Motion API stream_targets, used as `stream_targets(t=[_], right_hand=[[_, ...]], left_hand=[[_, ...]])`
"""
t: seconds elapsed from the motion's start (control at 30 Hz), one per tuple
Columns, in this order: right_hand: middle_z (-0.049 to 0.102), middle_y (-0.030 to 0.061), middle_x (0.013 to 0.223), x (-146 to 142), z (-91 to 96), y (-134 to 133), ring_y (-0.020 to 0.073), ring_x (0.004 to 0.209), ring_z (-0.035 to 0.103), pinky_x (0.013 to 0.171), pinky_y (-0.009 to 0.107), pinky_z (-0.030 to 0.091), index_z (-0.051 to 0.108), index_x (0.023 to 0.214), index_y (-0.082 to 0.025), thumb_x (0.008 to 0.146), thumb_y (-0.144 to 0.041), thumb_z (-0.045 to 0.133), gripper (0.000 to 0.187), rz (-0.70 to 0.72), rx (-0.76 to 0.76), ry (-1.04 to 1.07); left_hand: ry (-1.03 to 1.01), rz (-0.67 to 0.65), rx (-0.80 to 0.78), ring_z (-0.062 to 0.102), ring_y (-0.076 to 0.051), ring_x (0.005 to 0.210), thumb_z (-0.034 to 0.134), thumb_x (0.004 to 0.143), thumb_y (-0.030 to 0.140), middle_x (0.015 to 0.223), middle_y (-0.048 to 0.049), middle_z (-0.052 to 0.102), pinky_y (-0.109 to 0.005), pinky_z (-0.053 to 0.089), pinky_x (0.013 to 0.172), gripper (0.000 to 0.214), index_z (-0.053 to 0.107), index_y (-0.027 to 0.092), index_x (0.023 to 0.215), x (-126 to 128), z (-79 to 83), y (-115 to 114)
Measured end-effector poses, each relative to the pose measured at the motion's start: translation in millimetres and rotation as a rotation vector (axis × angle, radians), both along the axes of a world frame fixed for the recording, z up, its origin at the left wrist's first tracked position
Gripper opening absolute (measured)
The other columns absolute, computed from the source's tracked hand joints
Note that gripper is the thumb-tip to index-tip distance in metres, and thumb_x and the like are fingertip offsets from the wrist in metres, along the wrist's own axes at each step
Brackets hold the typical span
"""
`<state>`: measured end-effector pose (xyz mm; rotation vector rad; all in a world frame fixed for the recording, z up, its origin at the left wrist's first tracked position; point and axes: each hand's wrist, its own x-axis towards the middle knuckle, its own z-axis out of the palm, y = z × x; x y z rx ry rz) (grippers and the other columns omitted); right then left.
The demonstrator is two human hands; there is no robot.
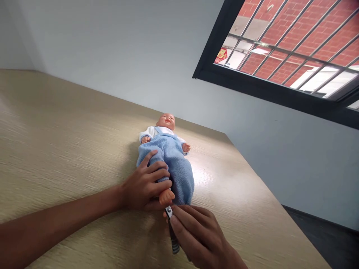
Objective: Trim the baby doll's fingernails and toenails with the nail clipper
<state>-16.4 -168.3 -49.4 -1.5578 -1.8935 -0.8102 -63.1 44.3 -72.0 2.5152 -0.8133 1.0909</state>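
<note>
A baby doll (181, 175) in light blue overalls and a white shirt lies on its back on the wooden table, head towards the wall. My left hand (147, 181) is closed around the doll's leg on the left, with a bare doll foot (166, 197) sticking out past my fingers. Between the thumb and fingers of my right hand (199, 233) is a metal nail clipper (173, 235) with a dark lever. Its head is right by the toes; whether it touches them I cannot tell. The doll's other foot is hidden.
The table (70, 149) runs back to a pale wall (117, 48). Its right edge (259, 177) slants down towards a dark floor (322, 235). A dark-framed window (213, 74) with metal bars is at the upper right.
</note>
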Motion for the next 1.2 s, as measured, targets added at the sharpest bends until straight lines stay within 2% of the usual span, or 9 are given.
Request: stream_targets(t=[0.2,0.37,0.57,0.83,1.0,1.2], right_hand=[[0.076,0.012,0.099,4.1,-11.2,-4.1,0.019,0.087,0.074,0.07,0.031,0.061,0.061,0.112,-0.007,0.094,-0.007,0.059,0.018,-0.032,-0.044,0.038],[0.076,0.012,0.099,2.8,-8.3,-3.3,0.0192,0.085,0.073,0.067,0.03,0.061,0.064,0.108,-0.008,0.094,-0.007,0.054,0.017,-0.027,-0.059,0.006],[0.076,0.0095,0.089,0.9,-9.7,0.8,0.0186,0.078,0.074,0.064,0.03,0.061,0.066,0.101,-0.012,0.086,-0.001,0.061,0.019,-0.022,-0.043,-0.031],[0.075,0.01,0.092,4.5,-11.6,-0.5,0.0201,0.083,0.073,0.065,0.03,0.061,0.066,0.105,-0.011,0.088,-0.005,0.059,0.019,0.006,-0.056,-0.015],[0.075,0.0107,0.097,5.2,-16.0,-3.0,0.02,0.089,0.073,0.072,0.031,0.061,0.066,0.109,-0.009,0.09,-0.005,0.059,0.021,-0.003,-0.066,-0.022],[0.076,0.0105,0.091,0.1,-7.3,1.0,0.0213,0.09,0.074,0.073,0.032,0.063,0.067,0.106,-0.007,0.094,-0.006,0.05,0.021,0.015,-0.075,-0.049]], left_hand=[[0.012,-0.012,0.013,0.058,-0.029,0.105,0.041,0.098,0.042,0.096,-0.0091,0.068,-0.063,0.014,0.118,0.037,0.066,0.015,0.093,0.8,-0.2,1.6],[-0.009,-0.019,-0.002,0.058,-0.028,0.105,0.044,0.096,0.039,0.096,-0.0087,0.069,-0.062,0.015,0.118,0.032,0.065,0.016,0.091,1.6,-2.4,1.7],[-0.007,-0.026,-0.024,0.058,-0.028,0.105,0.047,0.095,0.038,0.095,-0.0076,0.069,-0.061,0.014,0.118,0.029,0.065,0.016,0.091,1.5,-3.3,0.9],[-0.003,-0.011,-0.008,0.059,-0.026,0.103,0.046,0.095,0.035,0.094,-0.0067,0.069,-0.062,0.01,0.119,0.027,0.065,0.016,0.091,1.0,0.4,0.5],[-0.003,-0.007,-0.009,0.058,-0.027,0.105,0.041,0.096,0.038,0.095,-0.0074,0.069,-0.061,0.011,0.119,0.032,0.066,0.017,0.093,1.3,-1.4,1.1],[-0.011,-0.012,-0.028,0.058,-0.026,0.104,0.042,0.097,0.039,0.094,-0.0069,0.069,-0.061,0.007,0.12,0.031,0.065,0.018,0.092,1.4,-1.4,0.4]])
